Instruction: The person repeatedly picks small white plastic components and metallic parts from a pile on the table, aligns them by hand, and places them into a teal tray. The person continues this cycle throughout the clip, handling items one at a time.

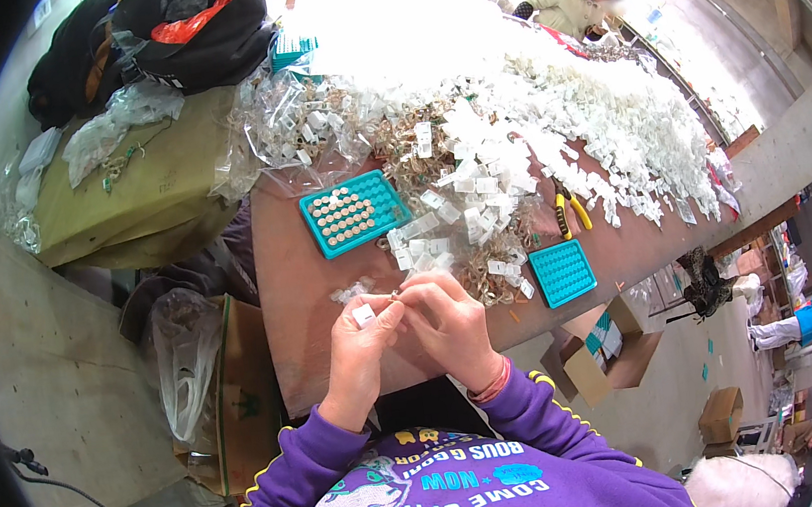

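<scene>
Close together at the table's near edge, my left hand [352, 355] and my right hand [456, 326] meet at their fingertips. Both are closed in a pinch on a tiny brownish piece [394, 296], too small for its kind to show. Against my left thumb lies a small white tag [364, 315]; whether it is joined to the piece cannot be made out. Just beyond my hands is a teal tray [386, 211] with rows of small round cream-coloured pieces in part of it. Loose white tags [423, 251] lie beside my right hand.
A large heap of white tagged pieces [604, 146] covers the table's far side. Yellow-handled pliers [563, 214] and a second teal tray [564, 274] lie to the right. An open carton [591, 385] stands below. Another person [568, 3] is at the far end.
</scene>
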`<state>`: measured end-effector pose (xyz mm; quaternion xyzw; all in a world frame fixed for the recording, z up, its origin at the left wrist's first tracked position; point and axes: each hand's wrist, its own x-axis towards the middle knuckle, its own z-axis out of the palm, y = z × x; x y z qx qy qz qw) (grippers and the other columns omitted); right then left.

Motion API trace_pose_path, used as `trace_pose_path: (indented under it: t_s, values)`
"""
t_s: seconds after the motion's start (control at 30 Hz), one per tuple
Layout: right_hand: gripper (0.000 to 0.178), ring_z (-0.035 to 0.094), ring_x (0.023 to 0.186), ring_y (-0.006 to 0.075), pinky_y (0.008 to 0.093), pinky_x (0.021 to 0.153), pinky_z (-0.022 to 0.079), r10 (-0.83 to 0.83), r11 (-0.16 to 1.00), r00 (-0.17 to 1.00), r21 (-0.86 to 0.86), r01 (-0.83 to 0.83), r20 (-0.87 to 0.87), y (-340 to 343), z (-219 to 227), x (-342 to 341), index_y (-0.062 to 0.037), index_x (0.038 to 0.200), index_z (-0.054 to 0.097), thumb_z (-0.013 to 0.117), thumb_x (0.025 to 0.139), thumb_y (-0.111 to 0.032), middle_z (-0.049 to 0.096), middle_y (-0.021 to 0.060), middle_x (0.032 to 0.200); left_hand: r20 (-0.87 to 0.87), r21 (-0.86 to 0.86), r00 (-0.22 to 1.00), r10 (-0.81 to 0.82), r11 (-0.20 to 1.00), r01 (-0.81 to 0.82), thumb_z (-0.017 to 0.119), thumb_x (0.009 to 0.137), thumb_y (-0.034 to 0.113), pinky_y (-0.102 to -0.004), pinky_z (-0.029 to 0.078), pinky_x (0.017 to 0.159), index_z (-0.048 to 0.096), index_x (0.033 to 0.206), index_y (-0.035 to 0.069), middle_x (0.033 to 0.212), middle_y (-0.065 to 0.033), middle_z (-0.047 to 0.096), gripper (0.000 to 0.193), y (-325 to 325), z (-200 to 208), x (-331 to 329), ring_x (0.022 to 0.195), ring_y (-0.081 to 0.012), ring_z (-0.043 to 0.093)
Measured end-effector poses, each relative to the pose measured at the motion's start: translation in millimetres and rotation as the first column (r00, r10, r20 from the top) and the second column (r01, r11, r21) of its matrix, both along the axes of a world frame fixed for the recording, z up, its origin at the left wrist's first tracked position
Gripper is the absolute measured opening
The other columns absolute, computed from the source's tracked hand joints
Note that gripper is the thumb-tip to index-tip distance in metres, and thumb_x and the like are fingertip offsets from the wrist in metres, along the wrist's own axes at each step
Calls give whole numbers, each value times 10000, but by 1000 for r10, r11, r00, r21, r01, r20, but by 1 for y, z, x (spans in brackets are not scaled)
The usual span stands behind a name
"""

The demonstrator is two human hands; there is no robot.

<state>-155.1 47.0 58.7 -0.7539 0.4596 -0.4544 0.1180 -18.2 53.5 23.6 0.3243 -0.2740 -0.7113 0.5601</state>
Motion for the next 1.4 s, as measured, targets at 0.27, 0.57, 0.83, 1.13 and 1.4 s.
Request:
trace_pose_path:
  t_s: [0.27,0.57,0.83,1.13,1.4]
  values:
    - [154,688,858,192,291,739,548,47,983,976,165,-83,214,7,2,-11,-19,888,676,749,760,26,702,104,934,-39,18,997,-73,997,74,621,966,227,-207,440,673,616,1036,43,919,-41,665,197,4,-2,4,817,-94,620]
    - [135,641,909,123,248,802,507,-14,837,735,410,-362,678,7,3,-16,-4,899,684,723,794,72,681,71,962,-362,111,927,-102,982,151,518,992,107,-339,447,1041,444,1286,8,1242,-149,557,319,7,14,19,1198,-235,545]
    - [91,663,789,128,247,720,532,-212,591,572,570,-571,793,8,14,-23,-15,947,651,698,869,-22,669,54,911,133,-74,988,-75,994,85,618,952,109,-266,530,833,525,1259,-10,1035,-76,653,342,6,10,24,958,-156,652]
    - [129,619,661,72,200,590,488,-229,363,560,604,-710,796,7,1,-21,-28,973,652,694,896,-122,677,38,870,148,-215,987,63,976,-30,693,874,9,-239,517,703,550,985,28,899,-66,661,182,14,1,18,771,-124,651]
    - [162,630,720,75,207,645,509,-131,505,727,676,-536,674,13,9,-20,16,1002,671,678,913,-119,684,42,873,217,-174,976,-9,984,47,692,863,-25,-240,529,733,576,973,17,886,-66,674,165,8,-1,24,801,-119,657]
